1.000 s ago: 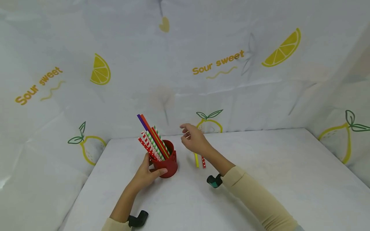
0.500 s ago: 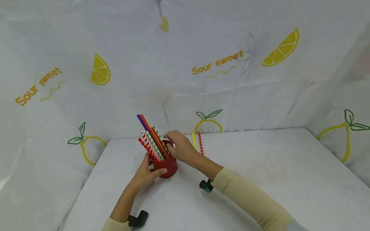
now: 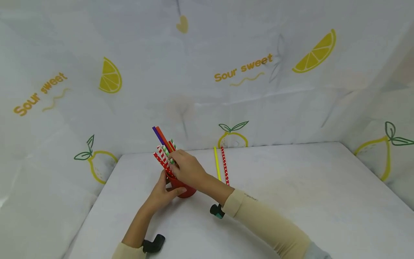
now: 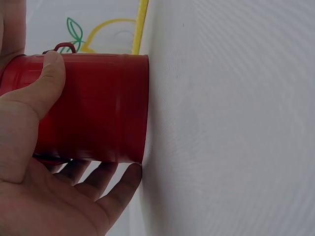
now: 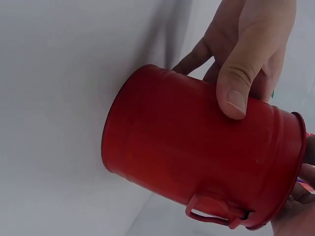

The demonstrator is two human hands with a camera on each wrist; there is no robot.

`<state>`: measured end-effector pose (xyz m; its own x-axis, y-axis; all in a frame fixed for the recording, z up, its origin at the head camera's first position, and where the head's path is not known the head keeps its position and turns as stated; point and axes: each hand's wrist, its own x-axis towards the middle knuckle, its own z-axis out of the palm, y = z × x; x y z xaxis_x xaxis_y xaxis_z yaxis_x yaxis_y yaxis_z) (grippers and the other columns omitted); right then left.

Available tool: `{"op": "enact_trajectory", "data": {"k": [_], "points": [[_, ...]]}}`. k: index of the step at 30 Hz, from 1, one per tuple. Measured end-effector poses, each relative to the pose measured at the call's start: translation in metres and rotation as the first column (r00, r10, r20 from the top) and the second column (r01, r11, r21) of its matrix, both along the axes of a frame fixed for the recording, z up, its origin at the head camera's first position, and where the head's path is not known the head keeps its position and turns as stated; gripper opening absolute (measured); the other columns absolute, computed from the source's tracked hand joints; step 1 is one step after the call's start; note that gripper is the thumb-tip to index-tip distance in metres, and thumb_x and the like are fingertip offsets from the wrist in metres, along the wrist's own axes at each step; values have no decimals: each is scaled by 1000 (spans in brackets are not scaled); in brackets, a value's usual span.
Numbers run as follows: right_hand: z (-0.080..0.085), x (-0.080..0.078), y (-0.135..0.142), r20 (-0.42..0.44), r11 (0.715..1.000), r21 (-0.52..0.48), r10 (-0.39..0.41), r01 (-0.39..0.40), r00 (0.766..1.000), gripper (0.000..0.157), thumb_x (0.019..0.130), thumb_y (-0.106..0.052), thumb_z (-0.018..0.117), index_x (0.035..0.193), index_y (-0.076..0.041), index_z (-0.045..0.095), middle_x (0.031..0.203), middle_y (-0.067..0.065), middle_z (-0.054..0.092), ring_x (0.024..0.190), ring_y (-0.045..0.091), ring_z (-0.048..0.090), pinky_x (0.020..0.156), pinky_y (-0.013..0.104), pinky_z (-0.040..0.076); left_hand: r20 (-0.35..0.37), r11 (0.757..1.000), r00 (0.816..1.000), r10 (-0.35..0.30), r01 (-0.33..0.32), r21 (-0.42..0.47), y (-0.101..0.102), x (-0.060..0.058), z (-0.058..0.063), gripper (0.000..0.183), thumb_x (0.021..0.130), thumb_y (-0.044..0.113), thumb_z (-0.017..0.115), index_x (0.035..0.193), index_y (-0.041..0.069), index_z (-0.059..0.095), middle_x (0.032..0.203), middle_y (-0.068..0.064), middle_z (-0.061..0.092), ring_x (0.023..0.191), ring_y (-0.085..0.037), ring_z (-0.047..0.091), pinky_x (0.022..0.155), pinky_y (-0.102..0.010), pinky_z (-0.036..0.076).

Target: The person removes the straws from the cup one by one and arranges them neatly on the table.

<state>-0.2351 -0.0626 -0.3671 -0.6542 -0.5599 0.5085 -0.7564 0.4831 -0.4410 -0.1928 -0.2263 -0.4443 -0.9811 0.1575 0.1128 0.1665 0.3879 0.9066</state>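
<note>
A small red metal pail (image 3: 185,192) stands on the white table, holding several drinking straws (image 3: 163,158). They lean left: plain purple and orange, red with white dots, and striped red or green. My left hand (image 3: 162,193) grips the pail from its left side, thumb across the front, as the left wrist view also shows around the red wall (image 4: 93,108). My right hand (image 3: 189,170) is over the pail's mouth with its fingers curled round the bunch of straws, hiding their middle part. In the right wrist view its fingers (image 5: 301,192) are at the rim.
Right of the pail, a yellow straw (image 3: 217,162) and a red straw with white dots (image 3: 224,164) lie on the table (image 3: 291,187), their near ends behind my right forearm. A white printed sheet (image 3: 194,72) hangs behind the table's back edge.
My right hand has moved left from above the two loose straws, over the pail's rim, onto the straws inside and closed round them. My left hand stays on the pail.
</note>
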Motion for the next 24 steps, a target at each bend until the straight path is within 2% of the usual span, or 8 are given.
{"op": "enact_trajectory", "data": {"k": [3, 6, 11, 15, 19, 24], "points": [[-2, -1, -2, 36, 1000, -16, -7, 7, 999, 22, 95, -10, 70, 116, -3, 64, 101, 8, 66, 81, 11, 59, 71, 12, 51, -10, 1000, 1000, -1, 1, -2, 1, 1, 0, 94, 85, 20, 83, 154, 19, 19, 151, -8, 41, 138, -34, 41, 104, -54, 44], [-4, -2, -3, 61, 999, -24, -26, 28, 998, 22, 94, -11, 71, 114, -4, 65, 100, 7, 66, 81, 11, 60, 72, 13, 52, -6, 1000, 1000, 2, -1, 3, 3, 2, 1, 93, 85, 20, 82, 154, 18, 20, 152, -10, 41, 138, -36, 42, 102, -53, 46], [-6, -5, -5, 60, 999, -4, -51, 51, 997, 22, 93, -11, 73, 112, -5, 64, 99, 5, 66, 83, 10, 60, 73, 13, 52, 2, 1000, 1000, -1, 1, 25, 3, 3, 4, 94, 85, 18, 82, 155, 19, 19, 154, -12, 38, 137, -41, 42, 99, -52, 49], [-5, -5, -6, 72, 997, 45, -65, 62, 995, 19, 93, -13, 73, 108, -6, 64, 94, 3, 66, 79, 9, 58, 69, 12, 50, -3, 1000, 1000, -2, 2, 18, 4, 2, 4, 96, 85, 18, 82, 155, 20, 17, 155, -11, 36, 138, -39, 40, 101, -53, 47], [0, -4, -6, 140, 992, 106, -80, 65, 987, 17, 93, -15, 74, 104, -7, 64, 85, -1, 63, 72, 9, 55, 61, 12, 48, -18, 1000, 1000, -2, 2, -2, 3, 1, 2, 99, 85, 19, 82, 157, 20, 14, 157, -8, 34, 140, -36, 39, 103, -54, 45], [3, -5, -6, 201, 983, 179, -86, 50, 976, 15, 93, -17, 74, 101, -9, 65, 83, -3, 64, 71, 7, 56, 61, 12, 49, -5, 1000, 1000, 2, -2, 8, 3, 0, -1, 100, 85, 21, 83, 157, 20, 14, 157, -7, 33, 138, -35, 41, 103, -54, 45]]}}
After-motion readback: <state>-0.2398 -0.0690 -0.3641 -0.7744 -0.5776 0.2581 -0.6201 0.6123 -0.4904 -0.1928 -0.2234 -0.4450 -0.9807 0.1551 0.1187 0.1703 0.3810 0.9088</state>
